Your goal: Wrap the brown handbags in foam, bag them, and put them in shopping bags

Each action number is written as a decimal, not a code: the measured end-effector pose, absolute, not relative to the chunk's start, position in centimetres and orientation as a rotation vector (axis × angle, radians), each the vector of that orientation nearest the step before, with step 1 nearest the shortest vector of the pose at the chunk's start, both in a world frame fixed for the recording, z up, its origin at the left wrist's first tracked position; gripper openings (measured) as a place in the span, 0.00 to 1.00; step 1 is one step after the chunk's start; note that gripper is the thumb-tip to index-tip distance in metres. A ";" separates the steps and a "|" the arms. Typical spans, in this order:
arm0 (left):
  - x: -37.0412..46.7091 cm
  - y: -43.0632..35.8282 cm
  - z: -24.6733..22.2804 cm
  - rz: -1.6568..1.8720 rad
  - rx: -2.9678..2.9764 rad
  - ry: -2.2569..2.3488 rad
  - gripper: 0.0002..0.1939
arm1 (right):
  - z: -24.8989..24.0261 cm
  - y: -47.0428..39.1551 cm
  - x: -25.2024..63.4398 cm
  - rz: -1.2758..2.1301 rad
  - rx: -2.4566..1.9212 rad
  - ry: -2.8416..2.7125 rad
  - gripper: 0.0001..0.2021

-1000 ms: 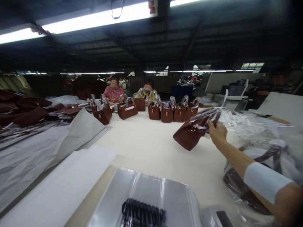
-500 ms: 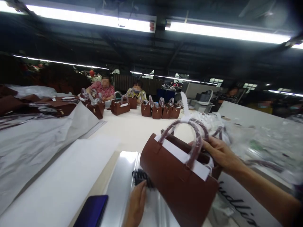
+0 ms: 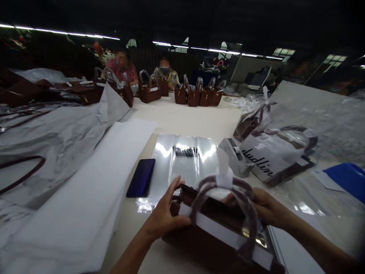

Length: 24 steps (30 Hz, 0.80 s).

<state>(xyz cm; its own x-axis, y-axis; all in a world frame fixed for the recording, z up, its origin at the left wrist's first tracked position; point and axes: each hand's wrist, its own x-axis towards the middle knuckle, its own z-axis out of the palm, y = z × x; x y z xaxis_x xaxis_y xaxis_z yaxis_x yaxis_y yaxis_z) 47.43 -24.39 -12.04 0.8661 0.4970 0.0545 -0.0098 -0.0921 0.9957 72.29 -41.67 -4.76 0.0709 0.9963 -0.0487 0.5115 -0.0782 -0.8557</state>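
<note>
A brown handbag [image 3: 211, 247] is close in front of me at the bottom, its two handles wrapped in clear film and joined at the top by a white wrap. A white strip lies along its upper edge. My left hand [image 3: 165, 217] grips the bag's left end, thumb on the near side and fingers at the far side. My right hand [image 3: 264, 207] holds the bag's far right side behind the handles; its fingertips are partly hidden. Beyond the bag lie flat clear plastic sleeves [image 3: 186, 167] with dark print.
A dark blue phone [image 3: 141, 178] lies left of the sleeves. White sheets [image 3: 85, 182] cover the left side. At right stand a wrapped bag marked "dudlin" [image 3: 262, 160] and a blue object [image 3: 346, 179]. Several brown bags [image 3: 194, 97] and two people are across the table.
The handbag has been lowered toward me. My left hand has moved from beside the sleeves onto its left end, while my right hand still holds it. The view has tilted down.
</note>
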 end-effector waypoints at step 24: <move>44.4 -31.7 -13.8 0.758 1.706 0.502 0.25 | -13.8 -51.8 64.5 0.362 -1.734 -1.036 0.25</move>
<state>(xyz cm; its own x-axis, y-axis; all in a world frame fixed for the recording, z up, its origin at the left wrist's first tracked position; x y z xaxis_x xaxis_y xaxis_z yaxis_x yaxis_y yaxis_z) 44.38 -31.70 -13.80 0.7005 0.6770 0.2256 -0.0558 -0.2632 0.9631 64.53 -51.82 -13.80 0.5818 0.7805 0.2289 0.4674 -0.0905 -0.8794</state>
